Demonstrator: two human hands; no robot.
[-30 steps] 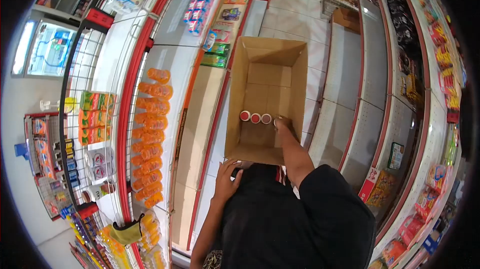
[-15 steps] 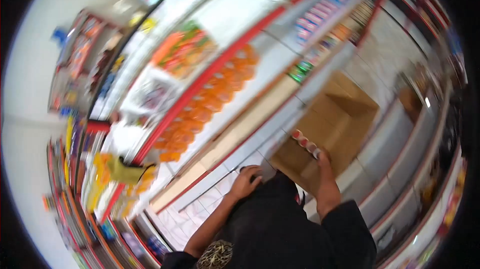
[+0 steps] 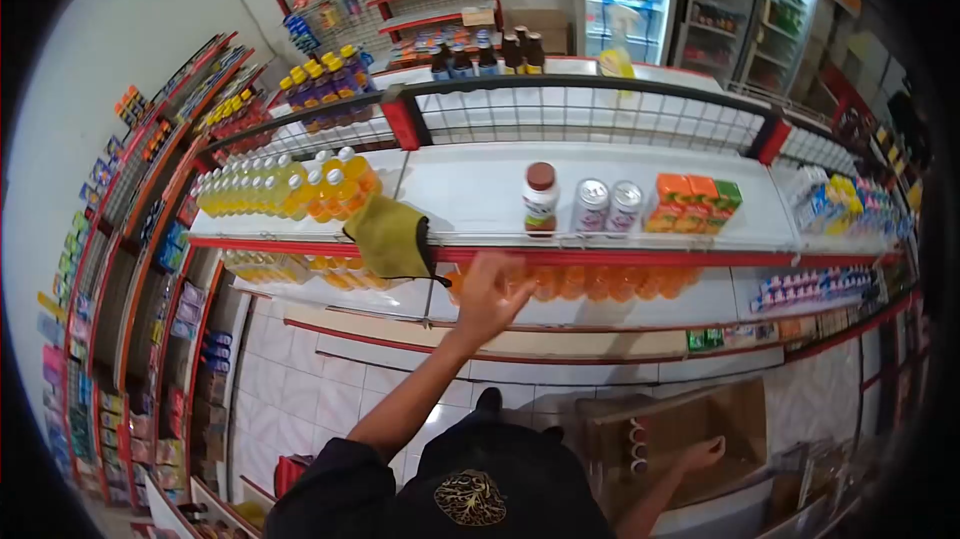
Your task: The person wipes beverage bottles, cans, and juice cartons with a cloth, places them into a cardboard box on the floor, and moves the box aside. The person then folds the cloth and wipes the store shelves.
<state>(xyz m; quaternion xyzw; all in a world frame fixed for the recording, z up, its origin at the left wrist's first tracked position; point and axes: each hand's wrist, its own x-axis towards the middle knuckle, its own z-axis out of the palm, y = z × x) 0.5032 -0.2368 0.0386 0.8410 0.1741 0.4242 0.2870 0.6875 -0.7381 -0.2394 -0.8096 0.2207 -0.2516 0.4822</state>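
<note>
My left hand [image 3: 490,297] is raised in front of the red shelf edge [image 3: 620,257], blurred, its fingers loosely bent and apart, with nothing visible in it. Just left of it an olive cloth item [image 3: 388,237] hangs over that edge. At the lower right, my right hand [image 3: 702,454] is above the open cardboard box [image 3: 745,409]. Its fingers are loosely curled and apart, and I see nothing held. A short row of round-capped containers [image 3: 638,436] stands in the box, left of this hand and apart from it.
On the upper shelf stand a brown-capped bottle [image 3: 541,201], two cans [image 3: 608,207], orange-green cartons [image 3: 690,204] and yellow drink bottles [image 3: 340,184]. Orange bottles [image 3: 620,282] line the shelf below. Stocked shelves [image 3: 150,309] run along the left, fridges [image 3: 628,4] at the back.
The view has swung left toward the shelf. My left hand has risen from beside the box to the shelf edge. My right hand has come away from the row of containers.
</note>
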